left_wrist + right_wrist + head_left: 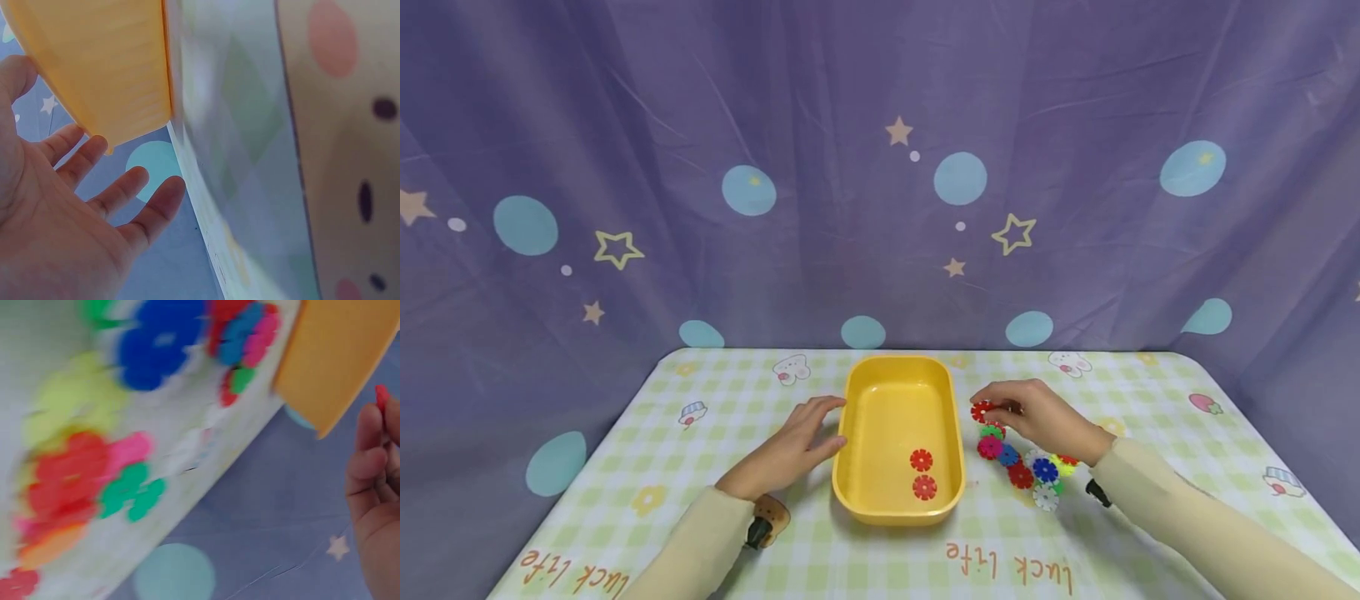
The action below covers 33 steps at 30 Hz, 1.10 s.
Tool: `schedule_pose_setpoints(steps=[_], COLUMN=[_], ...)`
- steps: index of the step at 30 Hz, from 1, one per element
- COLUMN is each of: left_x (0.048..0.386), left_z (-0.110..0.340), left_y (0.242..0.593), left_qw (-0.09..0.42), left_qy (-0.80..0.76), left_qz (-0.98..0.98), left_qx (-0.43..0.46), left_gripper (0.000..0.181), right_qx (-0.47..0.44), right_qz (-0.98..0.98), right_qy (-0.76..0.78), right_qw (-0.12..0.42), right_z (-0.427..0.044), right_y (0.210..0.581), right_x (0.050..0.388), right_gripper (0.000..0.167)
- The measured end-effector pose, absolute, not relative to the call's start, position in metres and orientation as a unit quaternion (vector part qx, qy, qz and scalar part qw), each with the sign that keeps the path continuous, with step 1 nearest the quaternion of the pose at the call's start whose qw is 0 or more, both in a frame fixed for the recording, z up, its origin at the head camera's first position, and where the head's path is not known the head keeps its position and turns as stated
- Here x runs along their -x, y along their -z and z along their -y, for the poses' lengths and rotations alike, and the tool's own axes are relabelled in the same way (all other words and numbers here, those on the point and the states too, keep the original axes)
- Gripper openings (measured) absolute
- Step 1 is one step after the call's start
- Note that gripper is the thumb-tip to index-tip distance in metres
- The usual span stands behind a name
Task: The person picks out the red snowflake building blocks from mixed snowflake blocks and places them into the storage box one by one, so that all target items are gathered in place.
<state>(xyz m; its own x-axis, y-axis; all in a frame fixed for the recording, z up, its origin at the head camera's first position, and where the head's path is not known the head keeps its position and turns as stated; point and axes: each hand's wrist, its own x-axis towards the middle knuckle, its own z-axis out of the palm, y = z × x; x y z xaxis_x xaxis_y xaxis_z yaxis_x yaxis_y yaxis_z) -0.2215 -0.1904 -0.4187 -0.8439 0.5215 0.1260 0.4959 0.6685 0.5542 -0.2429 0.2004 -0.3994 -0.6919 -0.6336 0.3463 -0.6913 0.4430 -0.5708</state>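
A yellow plastic tray [897, 508] stands in the middle of the table, with two red flower-shaped discs [922, 473] lying inside it near the front right. My left hand [790, 446] touches the tray's left rim, its fingers [119, 187] spread and fairly straight. Just off the right side of the tray, my right hand [1037, 412] pinches a red flower-shaped disc [981, 411] between thumb and finger; its edge shows at the fingertips in the right wrist view. Below that hand lies a loose pile of notched discs, with pink [989, 447], blue [1046, 470] and white [1046, 497] ones among them.
A checked tablecloth [1157, 433] with printed cartoons and lettering covers the table. Behind the table hangs a purple curtain [820, 275] with stars and balloon shapes. More discs, such as a green one [131, 490], lie partly under the right forearm.
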Motion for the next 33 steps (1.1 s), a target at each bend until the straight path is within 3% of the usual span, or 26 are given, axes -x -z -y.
schedule_pose_setpoints(steps=[5,12,22,33], left_x=[0.222,0.221,0.220,0.221], left_z=[0.191,0.190,0.189,0.190], left_y=[0.419,0.420,0.418,0.420], left_qw=[0.024,0.026,0.029,0.019], left_qy=[-0.301,-0.300,-0.304,-0.297], left_qz=[-0.913,-0.916,-0.913,-0.916], left_qx=[-0.273,-0.266,-0.272,-0.270], left_gripper=[0.059,0.058,0.058,0.057], right_qx=[-0.428,-0.456,-0.431,-0.371], right_qz=[0.826,0.845,0.869,0.918], right_qy=[-0.367,-0.278,-0.223,-0.128], right_qw=[0.018,0.026,-0.099,-0.049], right_z=[-0.173,-0.130,-0.100,-0.084], right_y=[0.388,0.390,0.397,0.401], right_x=[0.246,0.260,0.279,0.279], right_gripper=[0.026,0.023,0.016,0.019])
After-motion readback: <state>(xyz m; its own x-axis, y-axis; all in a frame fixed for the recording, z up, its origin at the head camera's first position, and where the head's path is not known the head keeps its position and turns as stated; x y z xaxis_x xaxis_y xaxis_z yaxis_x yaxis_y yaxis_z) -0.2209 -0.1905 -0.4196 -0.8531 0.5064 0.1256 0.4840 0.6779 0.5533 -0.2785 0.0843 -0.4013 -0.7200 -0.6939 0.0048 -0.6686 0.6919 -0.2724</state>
